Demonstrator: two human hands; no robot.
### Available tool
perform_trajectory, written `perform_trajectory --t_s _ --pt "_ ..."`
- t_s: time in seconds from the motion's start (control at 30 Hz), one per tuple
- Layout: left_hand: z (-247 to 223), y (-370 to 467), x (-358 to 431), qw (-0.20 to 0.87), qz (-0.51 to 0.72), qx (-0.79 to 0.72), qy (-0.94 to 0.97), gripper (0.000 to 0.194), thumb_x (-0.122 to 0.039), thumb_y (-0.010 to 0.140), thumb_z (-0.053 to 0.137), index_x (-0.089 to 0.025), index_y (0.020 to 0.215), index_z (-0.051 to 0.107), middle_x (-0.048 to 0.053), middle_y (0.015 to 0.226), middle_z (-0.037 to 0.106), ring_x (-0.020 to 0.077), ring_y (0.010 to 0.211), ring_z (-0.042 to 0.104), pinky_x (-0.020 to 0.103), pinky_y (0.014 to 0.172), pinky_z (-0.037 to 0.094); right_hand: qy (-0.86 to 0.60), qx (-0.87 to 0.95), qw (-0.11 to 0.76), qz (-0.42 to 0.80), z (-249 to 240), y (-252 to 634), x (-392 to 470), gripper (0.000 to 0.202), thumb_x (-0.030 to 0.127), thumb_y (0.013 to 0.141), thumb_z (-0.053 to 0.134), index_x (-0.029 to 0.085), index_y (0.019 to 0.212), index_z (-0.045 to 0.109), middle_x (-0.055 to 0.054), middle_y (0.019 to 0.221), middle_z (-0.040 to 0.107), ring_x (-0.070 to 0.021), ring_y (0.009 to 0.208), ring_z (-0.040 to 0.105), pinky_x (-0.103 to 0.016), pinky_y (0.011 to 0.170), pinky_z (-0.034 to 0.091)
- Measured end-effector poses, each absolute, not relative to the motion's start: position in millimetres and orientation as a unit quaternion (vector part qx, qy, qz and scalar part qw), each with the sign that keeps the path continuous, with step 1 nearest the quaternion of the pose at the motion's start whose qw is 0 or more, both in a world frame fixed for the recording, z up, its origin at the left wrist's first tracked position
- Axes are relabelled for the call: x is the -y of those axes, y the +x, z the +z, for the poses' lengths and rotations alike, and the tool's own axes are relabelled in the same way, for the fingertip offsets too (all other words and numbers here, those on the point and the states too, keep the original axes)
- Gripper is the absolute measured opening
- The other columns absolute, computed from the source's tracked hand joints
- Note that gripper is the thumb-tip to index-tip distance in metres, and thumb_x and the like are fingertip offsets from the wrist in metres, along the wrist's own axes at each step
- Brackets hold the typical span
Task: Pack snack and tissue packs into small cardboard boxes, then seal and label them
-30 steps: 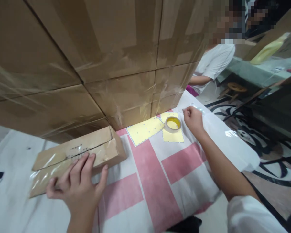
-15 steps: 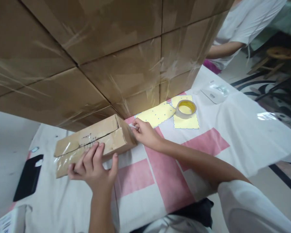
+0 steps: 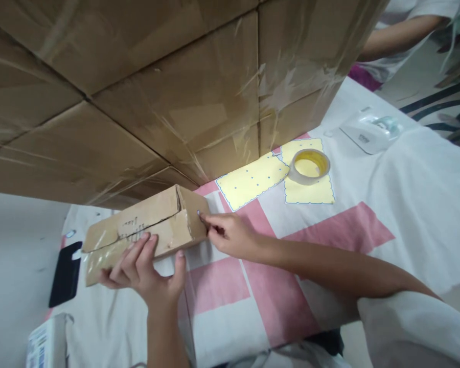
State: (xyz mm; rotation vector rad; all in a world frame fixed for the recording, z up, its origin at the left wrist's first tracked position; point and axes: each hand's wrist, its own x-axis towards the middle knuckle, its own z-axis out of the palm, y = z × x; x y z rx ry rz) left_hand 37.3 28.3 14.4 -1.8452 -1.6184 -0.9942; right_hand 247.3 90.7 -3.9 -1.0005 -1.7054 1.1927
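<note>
A small long cardboard box (image 3: 176, 232) lies on the pink and white cloth, its top seam running lengthwise with handwriting beside it. My left hand (image 3: 145, 268) rests on the near part of its top, fingers spread and thumb out to the right. At the box's right end, my right hand (image 3: 230, 234) has its fingers pressed together against the end face, beside a small pale spot; whether anything is between the fingertips is too small to tell. A roll of clear tape (image 3: 309, 167) with a yellow core sits on yellow scalloped paper (image 3: 253, 180) to the right.
Large taped cartons (image 3: 176, 97) stand like a wall behind the box. A white device (image 3: 370, 130) is at the back right, a black flat object (image 3: 65, 274) at the left, a white package (image 3: 48, 342) at the lower left. Another person's arm (image 3: 402, 37) shows at the upper right.
The view has shifted. My right hand has moved from beside the box's far end corner onto its end face, and the white bit at its fingertips no longer shows. My left hand stays on the box.
</note>
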Motion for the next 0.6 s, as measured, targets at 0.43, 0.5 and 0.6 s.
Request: perform_trajectory --t_s 0.43,0.5,0.6 --pt "5.8 74.7 -19.5 0.264 -0.381 0.582 -0.668 0.110 -0.040 0.067 0.087 -0.031 0.152 0.019 0.020 0.162 0.019 0.0406 0.157 0.009 0.076 0.123 -0.001 -0.305 0.573 0.379 0.660 4.0 229.0 -44.9 0.047 0.015 0.087 0.053 0.010 0.130 0.070 0.008 0.061 0.042 -0.0073 0.056 0.038 -0.020 0.053 0.035" --pt "3.5 78.7 -22.3 0.271 -0.387 0.592 -0.654 0.102 -0.037 0.071 0.085 -0.031 0.151 0.022 0.018 0.161 0.020 0.0381 0.158 0.009 0.074 0.125 0.000 -0.307 0.559 0.375 0.672 4.1 227.6 -44.3 0.050 0.014 0.087 0.054 0.009 0.134 0.068 0.008 0.063 0.046 -0.0071 0.056 0.039 -0.020 0.053 0.035" --pt "1.4 78.1 -23.3 0.270 -0.396 0.596 -0.644 0.094 -0.032 0.072 0.082 -0.030 0.148 0.025 0.018 0.158 0.024 0.0362 0.158 0.009 0.073 0.125 0.003 -0.331 0.581 0.373 0.643 2.5 228.7 -50.8 0.045 0.014 0.088 0.054 0.012 0.130 0.071 0.004 0.069 0.058 -0.0085 0.059 0.049 -0.021 0.055 0.041"
